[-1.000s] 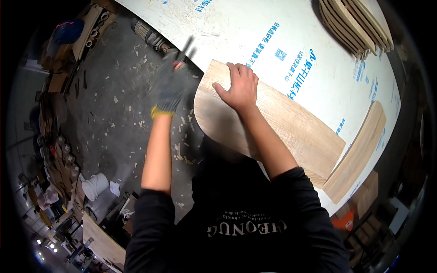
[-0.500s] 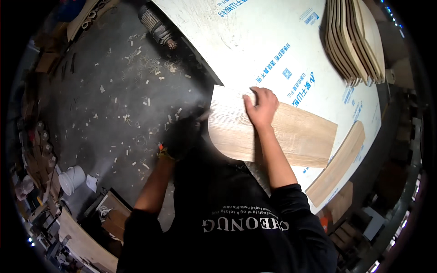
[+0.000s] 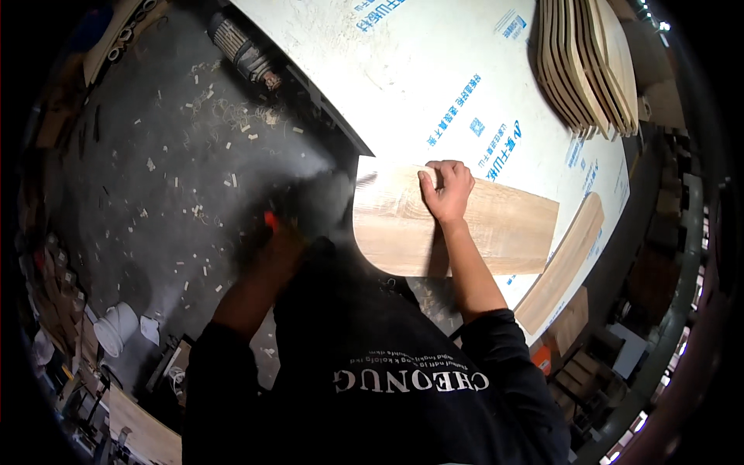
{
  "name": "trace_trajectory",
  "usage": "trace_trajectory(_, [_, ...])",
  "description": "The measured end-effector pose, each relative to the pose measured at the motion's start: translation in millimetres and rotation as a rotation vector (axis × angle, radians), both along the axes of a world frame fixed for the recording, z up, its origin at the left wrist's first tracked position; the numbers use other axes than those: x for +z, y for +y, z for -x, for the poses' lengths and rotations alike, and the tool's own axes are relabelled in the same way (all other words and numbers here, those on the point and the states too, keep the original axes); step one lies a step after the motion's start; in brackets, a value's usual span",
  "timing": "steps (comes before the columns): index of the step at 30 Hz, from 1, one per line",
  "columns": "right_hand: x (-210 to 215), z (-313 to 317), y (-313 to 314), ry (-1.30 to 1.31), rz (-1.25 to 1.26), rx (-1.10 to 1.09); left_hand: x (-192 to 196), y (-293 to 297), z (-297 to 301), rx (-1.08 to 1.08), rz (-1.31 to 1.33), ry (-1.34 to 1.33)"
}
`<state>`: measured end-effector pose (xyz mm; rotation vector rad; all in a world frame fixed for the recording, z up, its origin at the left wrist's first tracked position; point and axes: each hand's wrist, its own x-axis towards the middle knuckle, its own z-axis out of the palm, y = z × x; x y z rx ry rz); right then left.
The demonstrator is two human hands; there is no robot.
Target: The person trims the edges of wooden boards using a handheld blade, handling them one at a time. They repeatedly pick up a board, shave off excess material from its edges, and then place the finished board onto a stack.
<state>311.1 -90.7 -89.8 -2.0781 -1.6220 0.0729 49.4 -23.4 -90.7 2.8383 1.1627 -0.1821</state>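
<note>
A pale wood-grain board (image 3: 511,221) with one rounded corner lies on the white table (image 3: 434,85), its rounded end sticking out past the table's left edge. My bare right hand (image 3: 449,190) grips the board's far edge, fingers curled at the edge and thumb on the face. Left of the board's overhanging end, my left hand (image 3: 298,217), in a dark glove with an orange patch at the cuff, is apart from the board. It is smeared by motion and deep in shadow, so its fingers and anything in them are hidden.
A curved narrow wood strip (image 3: 562,263) lies right of the board. Several curved panels (image 3: 585,70) are stacked at the table's far right. A motor (image 3: 242,50) sits beside the table's left edge. Scraps litter the grey floor (image 3: 170,209), with a white bucket (image 3: 116,329) at lower left.
My left hand has drawn away from the board's rounded end, to the left. My right hand stays on the board's far edge. The whole view has shifted slightly.
</note>
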Motion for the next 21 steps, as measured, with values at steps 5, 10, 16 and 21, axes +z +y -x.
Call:
trace_trajectory(5, [-4, -6, 0, -0.029, -0.007, 0.004, 17, 66, -9, 0.293, 0.418, -0.433])
trace_trajectory(10, [-2, 2, 0, -0.031, 0.05, -0.041, -11, 41, -21, 0.323, 0.583, -0.683])
trace_trajectory(16, [-3, 3, -1, -0.07, 0.068, -0.076, -11, 19, -22, 0.08, 0.27, -0.65])
trace_trajectory(21, [-5, 2, 0, -0.066, 0.085, -0.079, -4, -31, 34, -0.297, 0.172, -0.422])
